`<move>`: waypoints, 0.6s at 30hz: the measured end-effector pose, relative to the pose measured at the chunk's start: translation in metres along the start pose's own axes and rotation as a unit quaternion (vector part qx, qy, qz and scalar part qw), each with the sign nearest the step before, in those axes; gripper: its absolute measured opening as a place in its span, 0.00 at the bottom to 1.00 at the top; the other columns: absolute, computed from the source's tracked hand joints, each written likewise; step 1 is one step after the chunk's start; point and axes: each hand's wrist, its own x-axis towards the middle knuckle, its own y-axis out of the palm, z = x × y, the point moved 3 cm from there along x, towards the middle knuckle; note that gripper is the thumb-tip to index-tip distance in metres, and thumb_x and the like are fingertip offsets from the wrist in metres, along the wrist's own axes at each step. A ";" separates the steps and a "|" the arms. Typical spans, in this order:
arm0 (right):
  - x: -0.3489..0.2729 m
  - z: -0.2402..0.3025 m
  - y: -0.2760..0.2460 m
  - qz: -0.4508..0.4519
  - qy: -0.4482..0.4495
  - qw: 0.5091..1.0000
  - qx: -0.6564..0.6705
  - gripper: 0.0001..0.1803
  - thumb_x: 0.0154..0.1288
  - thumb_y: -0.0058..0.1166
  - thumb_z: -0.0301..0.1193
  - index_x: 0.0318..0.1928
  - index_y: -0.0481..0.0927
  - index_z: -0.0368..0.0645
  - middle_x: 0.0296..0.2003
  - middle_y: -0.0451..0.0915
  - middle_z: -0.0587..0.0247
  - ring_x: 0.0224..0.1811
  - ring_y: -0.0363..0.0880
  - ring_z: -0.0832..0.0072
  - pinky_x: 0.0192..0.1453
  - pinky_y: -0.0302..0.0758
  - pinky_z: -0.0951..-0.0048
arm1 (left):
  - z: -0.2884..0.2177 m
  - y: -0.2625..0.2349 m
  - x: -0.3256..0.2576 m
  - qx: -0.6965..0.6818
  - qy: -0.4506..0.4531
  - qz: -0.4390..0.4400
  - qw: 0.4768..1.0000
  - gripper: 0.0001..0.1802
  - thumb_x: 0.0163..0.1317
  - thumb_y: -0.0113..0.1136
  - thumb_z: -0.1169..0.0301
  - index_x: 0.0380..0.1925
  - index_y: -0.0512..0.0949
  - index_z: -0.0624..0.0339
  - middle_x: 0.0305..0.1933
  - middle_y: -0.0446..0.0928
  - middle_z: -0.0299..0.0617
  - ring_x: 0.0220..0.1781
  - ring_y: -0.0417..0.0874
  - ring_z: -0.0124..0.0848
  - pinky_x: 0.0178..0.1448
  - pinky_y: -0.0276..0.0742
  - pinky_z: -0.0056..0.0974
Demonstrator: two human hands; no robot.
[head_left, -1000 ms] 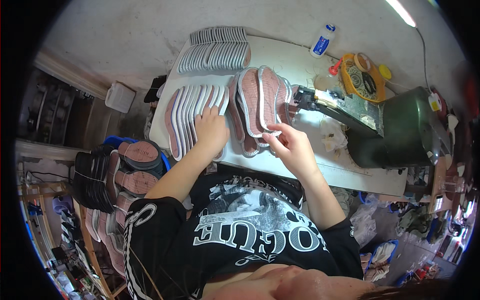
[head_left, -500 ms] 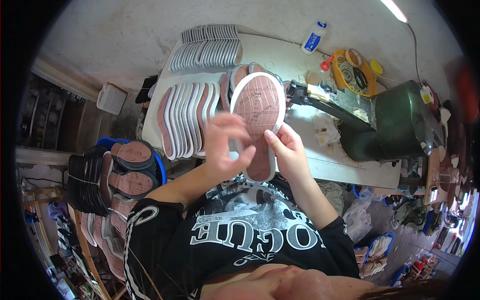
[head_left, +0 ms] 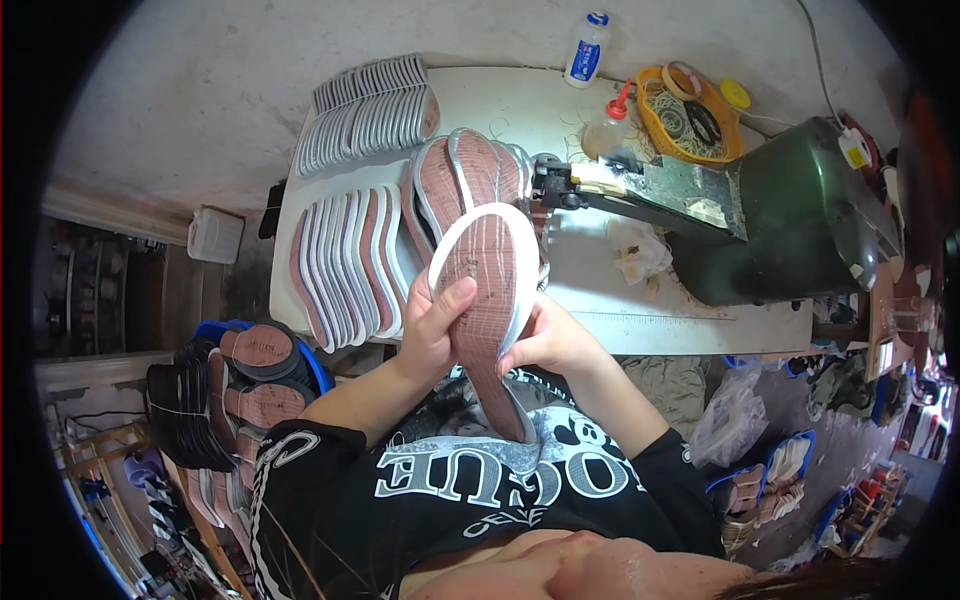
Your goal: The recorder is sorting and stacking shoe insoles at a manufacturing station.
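In front of my chest I hold a shoe sole (head_left: 495, 255) with a reddish-brown, lined face and a white rim. It tilts, its wide end away from me and its narrow end down against my shirt. My left hand (head_left: 432, 328) grips its left edge, thumb lying on the brown face. On the right edge, lower down, my right hand (head_left: 545, 338) closes round the sole. Just beyond it, a loose pile of similar soles (head_left: 440, 185) with grey rims lies next to the sewing machine head (head_left: 560, 183). A standing row of white-rimmed soles (head_left: 345, 265) is left of my hands.
Tied grey-rimmed soles (head_left: 365, 112) lie at the table's far left. The green sewing machine (head_left: 770, 220) fills the right. Behind it are a yellow basket (head_left: 735, 150), a red-tipped bottle (head_left: 605, 130) and a white bottle (head_left: 587, 50). A blue tub (head_left: 322, 370) with soles stands lower left.
My left hand, apart from the sole and blurred before, now grips its left edge. The sole has come lower and nearer to me, its narrow end tipped towards my shirt.
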 end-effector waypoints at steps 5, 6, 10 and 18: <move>-0.003 0.039 -0.007 -0.052 0.053 0.988 -0.136 0.07 0.58 0.61 0.27 0.30 0.82 0.34 0.23 0.80 0.70 0.27 0.75 0.85 0.32 0.73 0.81 | -0.002 0.001 0.023 0.102 0.044 -0.047 0.993 0.18 0.62 0.56 0.71 0.50 0.72 0.68 0.45 0.79 0.42 0.46 0.79 0.27 0.54 0.73 0.32; -0.001 0.045 -0.007 -0.052 0.054 0.988 -0.135 0.07 0.58 0.61 0.27 0.30 0.82 0.34 0.23 0.80 0.70 0.27 0.75 0.85 0.32 0.73 0.81 | -0.004 0.004 0.031 0.146 0.080 -0.069 0.984 0.17 0.62 0.56 0.72 0.49 0.73 0.68 0.45 0.79 0.41 0.46 0.79 0.26 0.54 0.72 0.32; 0.004 0.080 -0.019 -0.223 -0.065 0.906 -0.353 0.13 0.61 0.59 0.30 0.25 0.79 0.32 0.16 0.73 0.74 0.22 0.66 0.90 0.25 0.65 0.82 | -0.025 0.032 0.069 0.259 0.146 -0.059 0.953 0.17 0.61 0.60 0.70 0.47 0.74 0.68 0.45 0.79 0.41 0.46 0.79 0.27 0.54 0.72 0.32; -0.014 0.062 -0.056 -0.170 -0.017 0.985 0.005 0.28 0.70 0.44 0.45 0.45 0.76 0.26 0.36 0.82 0.53 0.36 0.82 0.72 0.41 0.79 0.75 | -0.013 0.033 0.145 0.157 0.064 -0.079 0.982 0.16 0.60 0.61 0.68 0.43 0.74 0.68 0.42 0.76 0.41 0.44 0.78 0.27 0.50 0.72 0.30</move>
